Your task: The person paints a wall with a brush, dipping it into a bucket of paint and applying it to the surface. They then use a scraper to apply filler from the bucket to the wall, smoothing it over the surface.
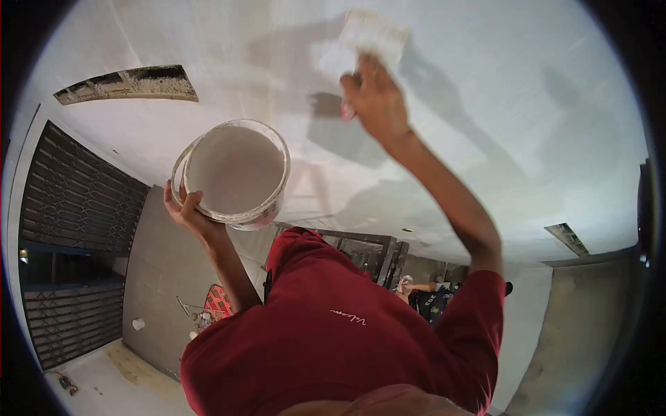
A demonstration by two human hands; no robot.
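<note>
A round white bucket [239, 170] with a coated rim and pale insides is held up at the left. My left hand [186, 204] grips its rim and handle, thumb over the edge. Higher up and to the right, my right hand [377, 97] is wrapped round the reddish handle of a wide, white-coated brush or scraper [374, 35]; which of the two I cannot tell. The tool's broad head lies against the pale wall surface [472, 90], with shadows around it.
A recessed opening [132, 83] cuts the wall at upper left, a smaller one [567, 239] at right. Folding metal gates [80, 187] stand at far left. Below are a dark metal frame [368, 253], a red patterned item [218, 301] and another person [431, 299].
</note>
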